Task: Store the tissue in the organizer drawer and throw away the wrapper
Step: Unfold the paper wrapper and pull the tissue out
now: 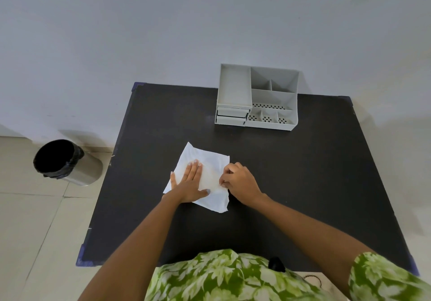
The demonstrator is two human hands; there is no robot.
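A white tissue [211,167] lies spread out on the black table [291,172], near its middle. My left hand [190,182] rests flat on the tissue's left half, fingers together and pointing away from me. My right hand [240,182] pinches the tissue's right edge between thumb and fingertips. A grey desk organizer [256,97] stands at the table's far edge; its two small drawers [231,115] at the front left look shut. No wrapper shows in view.
A steel bin [67,161] lined with a black bag stands on the tiled floor, left of the table. A plain wall runs behind the table. My green leaf-print shirt [233,277] fills the bottom edge.
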